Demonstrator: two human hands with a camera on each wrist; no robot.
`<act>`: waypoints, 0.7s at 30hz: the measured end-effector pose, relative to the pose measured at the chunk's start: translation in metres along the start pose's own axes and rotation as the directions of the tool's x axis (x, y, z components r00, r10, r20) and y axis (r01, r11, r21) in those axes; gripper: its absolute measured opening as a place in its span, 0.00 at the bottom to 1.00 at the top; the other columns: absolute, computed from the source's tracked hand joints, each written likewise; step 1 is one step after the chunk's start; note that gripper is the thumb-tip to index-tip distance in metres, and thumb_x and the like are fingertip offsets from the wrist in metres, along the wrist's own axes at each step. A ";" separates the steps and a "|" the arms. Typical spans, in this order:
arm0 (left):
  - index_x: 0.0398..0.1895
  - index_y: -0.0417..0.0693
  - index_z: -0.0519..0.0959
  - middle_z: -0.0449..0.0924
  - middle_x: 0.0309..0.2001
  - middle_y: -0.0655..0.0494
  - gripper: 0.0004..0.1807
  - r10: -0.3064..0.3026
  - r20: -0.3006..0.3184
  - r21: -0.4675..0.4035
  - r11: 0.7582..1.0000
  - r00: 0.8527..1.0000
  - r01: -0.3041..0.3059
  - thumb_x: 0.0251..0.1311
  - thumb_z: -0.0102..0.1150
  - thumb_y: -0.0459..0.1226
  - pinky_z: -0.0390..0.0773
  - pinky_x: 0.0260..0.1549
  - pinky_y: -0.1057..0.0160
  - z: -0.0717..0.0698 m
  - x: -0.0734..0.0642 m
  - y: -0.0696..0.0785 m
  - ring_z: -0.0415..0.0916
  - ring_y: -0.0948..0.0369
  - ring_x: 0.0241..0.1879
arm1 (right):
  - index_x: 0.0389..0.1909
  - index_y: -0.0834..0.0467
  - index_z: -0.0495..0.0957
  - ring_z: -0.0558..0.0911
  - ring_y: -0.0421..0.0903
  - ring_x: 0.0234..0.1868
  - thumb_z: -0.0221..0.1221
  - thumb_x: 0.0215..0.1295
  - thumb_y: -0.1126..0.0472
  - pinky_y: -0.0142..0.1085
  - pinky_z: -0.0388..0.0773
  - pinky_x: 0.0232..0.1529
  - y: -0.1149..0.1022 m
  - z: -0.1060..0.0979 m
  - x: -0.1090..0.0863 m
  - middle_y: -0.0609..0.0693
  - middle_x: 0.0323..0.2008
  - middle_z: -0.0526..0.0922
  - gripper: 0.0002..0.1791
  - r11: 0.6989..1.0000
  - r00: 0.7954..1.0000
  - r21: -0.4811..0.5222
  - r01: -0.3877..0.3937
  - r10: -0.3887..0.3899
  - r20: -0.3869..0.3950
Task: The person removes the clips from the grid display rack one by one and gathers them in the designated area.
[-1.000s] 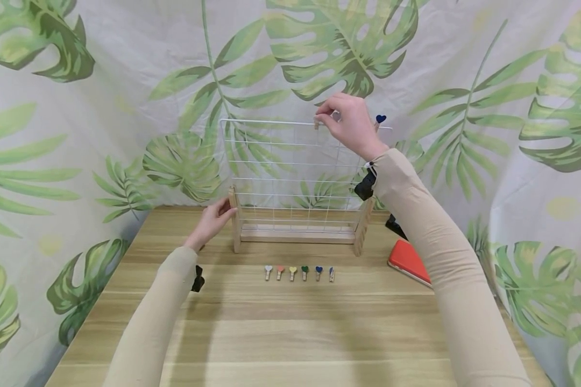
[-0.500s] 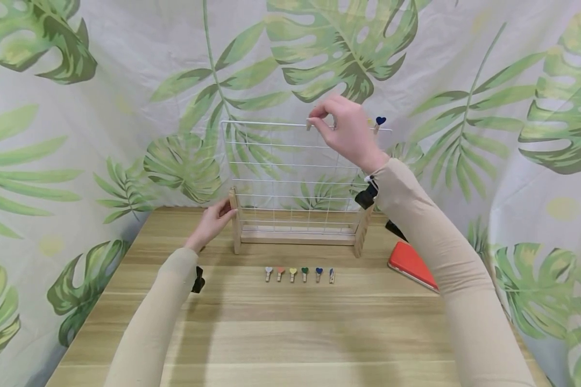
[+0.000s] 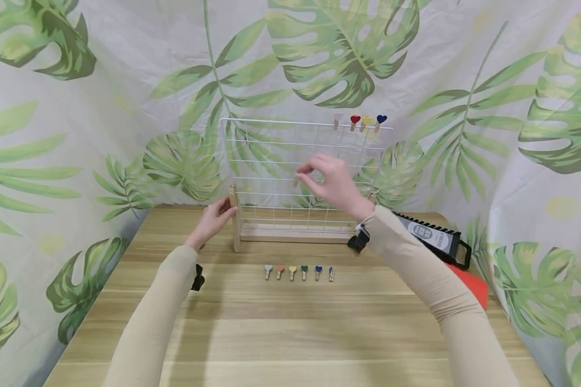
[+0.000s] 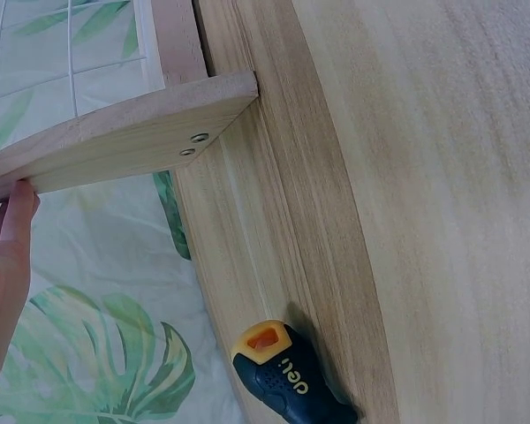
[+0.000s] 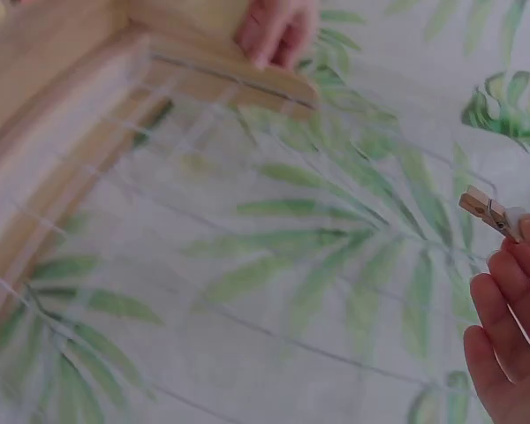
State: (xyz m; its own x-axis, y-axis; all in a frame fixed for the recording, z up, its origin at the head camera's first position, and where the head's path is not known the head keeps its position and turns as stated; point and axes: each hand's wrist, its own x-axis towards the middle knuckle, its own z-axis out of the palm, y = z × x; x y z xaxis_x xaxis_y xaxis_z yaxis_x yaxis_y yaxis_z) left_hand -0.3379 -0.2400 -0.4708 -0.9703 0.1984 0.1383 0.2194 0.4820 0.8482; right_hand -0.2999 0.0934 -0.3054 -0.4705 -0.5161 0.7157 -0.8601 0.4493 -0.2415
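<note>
My right hand (image 3: 333, 185) pinches a small wooden clothespin (image 5: 485, 208) in front of the wire grid (image 3: 271, 160), below its top rail. The clothespin has a pale decoration, partly covered by the thumb and finger. With my left hand (image 3: 214, 221) I hold the left wooden post (image 3: 235, 228) of the grid's stand; some of its fingers are hidden behind the post. Several heart clothespins (image 3: 355, 120) sit clipped at the right end of the top rail: pale, red, yellow and dark blue. On the table, more clothespins (image 3: 304, 273) lie in a row before the stand.
To the right, a black-handled saw (image 3: 436, 239) with a grey label lies behind a red flat case (image 3: 473, 286), partly under my right arm. A dark blue and yellow "deli" handle (image 4: 283, 375) lies left of the stand. A leaf-print cloth hangs behind the table (image 3: 252, 333).
My right hand has come down and slightly left from the top rail, still holding its clothespin. Clipped hearts and the saw have come into view. My left hand stays on the post.
</note>
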 end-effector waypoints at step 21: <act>0.76 0.35 0.55 0.65 0.70 0.33 0.35 -0.007 0.004 -0.004 1.000 1.000 0.007 0.75 0.49 0.46 0.69 0.69 0.44 0.000 0.001 -0.003 0.64 0.41 0.71 | 0.38 0.56 0.87 0.77 0.32 0.29 0.64 0.66 0.60 0.21 0.76 0.32 -0.020 0.152 -0.145 0.49 0.33 0.89 0.06 0.892 0.806 0.168 -0.420 0.282 0.520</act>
State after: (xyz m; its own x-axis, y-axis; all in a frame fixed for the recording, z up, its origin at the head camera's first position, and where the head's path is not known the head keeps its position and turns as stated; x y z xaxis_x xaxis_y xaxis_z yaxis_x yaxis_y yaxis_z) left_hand -0.3395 -0.2415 -0.4726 -0.9715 0.1978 0.1303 0.2120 0.4804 0.8510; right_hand -0.2448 0.0482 -0.5039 -0.7245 -0.6686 0.1678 -0.6021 0.4953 -0.6262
